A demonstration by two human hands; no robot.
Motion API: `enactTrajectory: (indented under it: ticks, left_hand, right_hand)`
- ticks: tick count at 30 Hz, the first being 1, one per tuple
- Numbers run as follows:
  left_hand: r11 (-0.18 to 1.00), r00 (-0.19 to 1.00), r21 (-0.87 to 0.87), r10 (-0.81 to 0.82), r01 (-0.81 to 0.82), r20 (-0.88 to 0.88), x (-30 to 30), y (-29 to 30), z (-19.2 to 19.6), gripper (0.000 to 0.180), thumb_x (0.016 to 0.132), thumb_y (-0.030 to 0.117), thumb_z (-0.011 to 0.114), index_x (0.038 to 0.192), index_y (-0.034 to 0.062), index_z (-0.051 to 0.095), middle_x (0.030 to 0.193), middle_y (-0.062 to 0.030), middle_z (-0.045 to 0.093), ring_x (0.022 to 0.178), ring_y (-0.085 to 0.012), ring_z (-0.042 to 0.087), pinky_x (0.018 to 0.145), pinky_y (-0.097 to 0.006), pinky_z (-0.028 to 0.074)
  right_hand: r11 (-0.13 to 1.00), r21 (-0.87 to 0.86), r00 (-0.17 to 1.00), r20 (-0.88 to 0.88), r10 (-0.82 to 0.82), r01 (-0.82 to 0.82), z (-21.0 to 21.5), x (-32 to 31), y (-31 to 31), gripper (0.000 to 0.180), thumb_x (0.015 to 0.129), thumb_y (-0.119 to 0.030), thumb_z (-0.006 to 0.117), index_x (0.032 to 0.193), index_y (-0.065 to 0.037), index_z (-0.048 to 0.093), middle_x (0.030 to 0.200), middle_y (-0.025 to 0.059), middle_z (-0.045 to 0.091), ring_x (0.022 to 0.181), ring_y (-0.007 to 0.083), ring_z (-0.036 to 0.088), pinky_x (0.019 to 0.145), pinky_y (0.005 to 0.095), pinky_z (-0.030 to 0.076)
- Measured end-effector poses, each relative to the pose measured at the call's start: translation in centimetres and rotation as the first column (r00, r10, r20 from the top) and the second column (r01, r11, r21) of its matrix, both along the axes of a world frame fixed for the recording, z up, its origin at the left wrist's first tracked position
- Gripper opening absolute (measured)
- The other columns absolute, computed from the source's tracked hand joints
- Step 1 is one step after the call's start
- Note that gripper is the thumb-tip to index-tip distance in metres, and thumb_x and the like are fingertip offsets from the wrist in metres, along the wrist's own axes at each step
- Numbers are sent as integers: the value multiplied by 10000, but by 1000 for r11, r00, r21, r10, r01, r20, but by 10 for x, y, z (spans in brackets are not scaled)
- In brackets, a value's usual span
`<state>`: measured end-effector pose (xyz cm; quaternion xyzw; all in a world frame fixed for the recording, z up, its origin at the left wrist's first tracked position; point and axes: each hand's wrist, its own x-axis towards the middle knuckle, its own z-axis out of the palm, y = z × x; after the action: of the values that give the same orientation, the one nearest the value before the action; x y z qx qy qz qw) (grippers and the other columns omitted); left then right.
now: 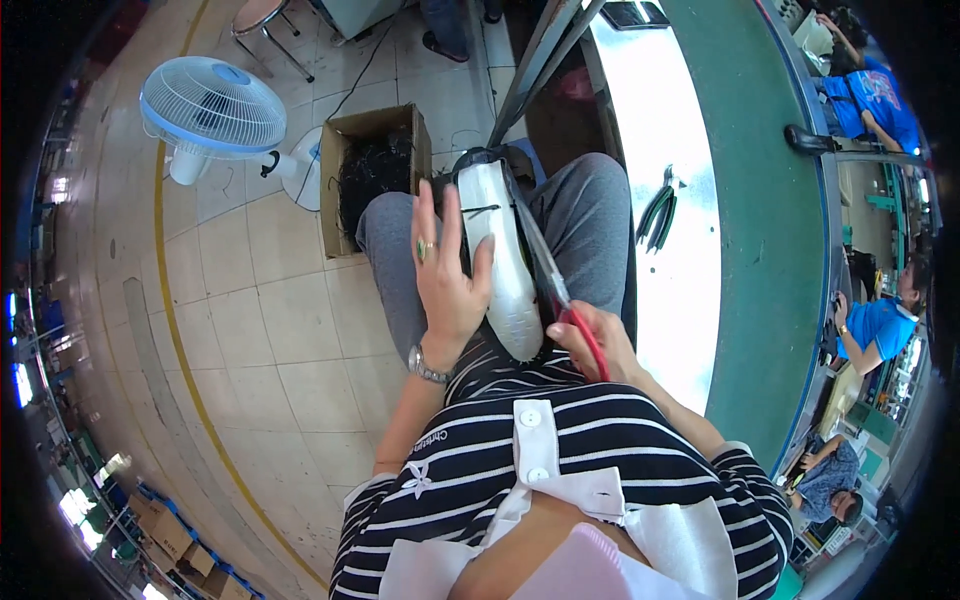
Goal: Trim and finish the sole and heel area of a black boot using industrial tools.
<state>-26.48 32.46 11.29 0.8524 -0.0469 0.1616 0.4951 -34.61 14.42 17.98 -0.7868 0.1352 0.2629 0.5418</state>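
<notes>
A shoe [503, 270] with its pale, shiny underside facing up lies lengthwise between my knees, and dark material shows along its edges. One thin black strand crosses the pale surface near the far end. My left hand [452, 277] rests along the shoe's left side with fingers stretched out and the thumb against the pale surface. On the other side, my right hand [600, 343] grips red-handled scissors [545, 262], whose long blades run along the shoe's right edge toward its far end. The blade tips are hard to make out against the dark edge.
An open cardboard box [426, 150] of black scraps stands beyond my left knee. A blue-white fan [215, 105] is farther left. Green-handled cutters [658, 212] lie on the shiny bench [685, 320] at my right; a phone [635, 15] is at its far end. Other people work at the far right.
</notes>
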Motion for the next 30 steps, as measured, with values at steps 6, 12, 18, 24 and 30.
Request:
enactTrajectory:
  ticks: [6,12,18,24,30]
  left_hand:
    - [893,947,450,-155,13,281,34,-4,7,140,829,108,694,924,5,702,1270,-73,607,1316,-302,426,1077,-438,337]
    - [994,903,75,40,-80,429,30,6,54,48,843,17,665,882,-9,674,973,-88,669,1092,-299,597,909,-375,464]
    - [976,793,-86,214,-202,570,40,33,109,161,889,48,643,1021,-22,703,1165,-122,616,1139,-263,564,949,-379,486]
    - [964,934,71,228,-257,276,84,83,30,233,904,110,635,1103,3,692,1300,-144,565,1133,-288,572,957,-372,476]
    - [792,950,527,287,-308,124,81,139,-110,492,935,123,549,1383,-41,426,1437,-224,411,1323,-406,385,1065,-383,360]
  right_hand:
    - [944,16,927,188,-325,328,-24,-9,-58,204,908,-248,660,877,-60,587,621,-55,505,531,37,459,493,179,351]
    - [572,-651,866,387,-317,500,-86,-41,-148,492,807,-304,741,1130,48,623,742,117,625,652,203,585,631,339,462]
    - [480,-760,877,244,-414,438,-133,-73,-206,489,831,-260,696,1206,36,587,934,179,658,891,331,650,799,409,499]
    - [470,-714,853,469,-229,519,-130,-34,-205,475,868,-263,654,1242,17,570,1204,245,563,1122,378,555,963,410,434]
    - [575,-616,804,579,-133,538,-151,60,-194,534,878,-315,634,1254,54,545,1235,286,551,1176,409,513,1010,424,402]
